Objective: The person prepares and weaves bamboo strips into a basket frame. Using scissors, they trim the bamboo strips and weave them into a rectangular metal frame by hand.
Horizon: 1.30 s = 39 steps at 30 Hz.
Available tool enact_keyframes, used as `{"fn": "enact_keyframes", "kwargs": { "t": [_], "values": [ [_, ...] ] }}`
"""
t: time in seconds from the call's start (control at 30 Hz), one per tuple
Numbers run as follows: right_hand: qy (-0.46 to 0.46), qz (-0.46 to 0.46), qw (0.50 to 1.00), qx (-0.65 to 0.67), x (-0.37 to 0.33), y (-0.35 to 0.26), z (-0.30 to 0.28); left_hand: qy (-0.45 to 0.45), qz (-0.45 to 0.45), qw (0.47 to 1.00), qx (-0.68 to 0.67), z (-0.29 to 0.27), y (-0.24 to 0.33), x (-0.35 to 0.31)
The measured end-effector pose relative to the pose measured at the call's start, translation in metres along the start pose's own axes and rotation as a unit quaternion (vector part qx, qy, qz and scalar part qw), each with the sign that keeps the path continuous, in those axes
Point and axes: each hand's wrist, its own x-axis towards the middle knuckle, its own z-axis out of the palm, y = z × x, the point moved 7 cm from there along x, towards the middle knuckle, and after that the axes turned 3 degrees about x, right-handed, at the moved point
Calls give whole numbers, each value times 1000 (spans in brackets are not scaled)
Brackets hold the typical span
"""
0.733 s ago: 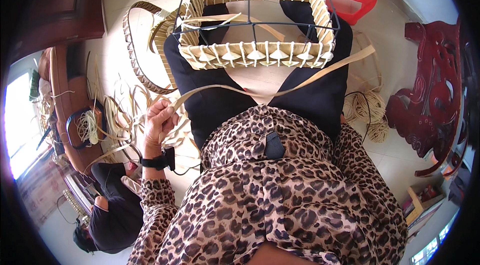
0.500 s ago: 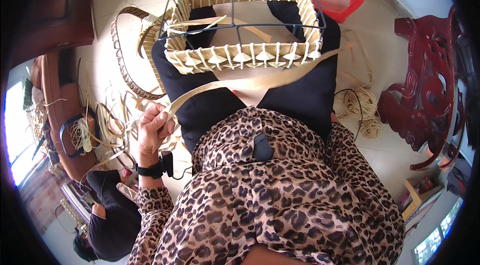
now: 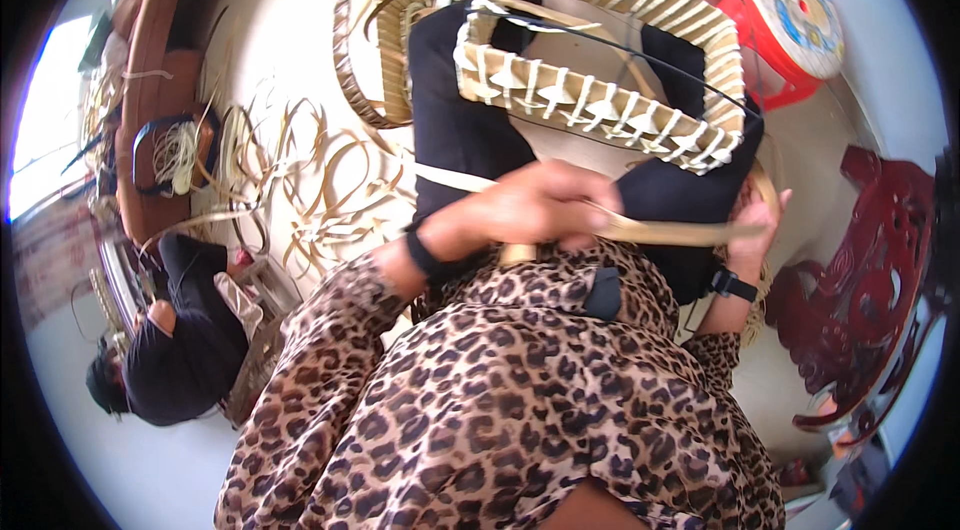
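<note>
The person's left hand (image 3: 545, 205) and right hand (image 3: 755, 225), apart, gripped a strip (image 3: 685, 232); basket (image 3: 600, 113) stood at twelve o'clock, red stool (image 3: 797, 15) at one.

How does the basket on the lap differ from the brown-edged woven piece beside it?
The basket is laced in white; the woven piece has a brown edge. The basket rests on the thighs, while the woven piece lies left of them. The basket has a rectangular rim, whereas the woven piece's outer loop is curved. Both show tan bands.
</note>
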Motion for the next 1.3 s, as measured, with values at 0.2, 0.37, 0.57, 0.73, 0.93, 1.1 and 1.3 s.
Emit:
{"fn": "enact_keyframes", "kwargs": {
  "t": [0.2, 0.37, 0.57, 0.73, 0.93, 1.1, 1.3],
  "values": [
    [-157, -81, 945, -274, -33, -20, 68, -158, 101, 982, -7, 69, 25, 50],
    [-174, -81, 890, -413, -20, -30, 38, -69, 114, 991, -18, 48, 31, 52],
    [-63, 92, 992, 60, -2, -25, -7, 294, 250, 914, 125, -60, 60, -29],
    [-82, 76, 991, 72, -4, -21, -4, 383, 460, 789, -139, -181, 100, -156],
    [-27, 38, 999, -14, -6, -10, -8, 536, 428, 595, -418, -335, 41, -197],
    [52, -9, 994, -91, -19, -21, -14, 566, 357, 581, -463, -384, -22, -139],
    [104, -40, 976, -188, -35, -42, -12, 441, 190, 872, 96, -348, -19, -85]
  ]
}}
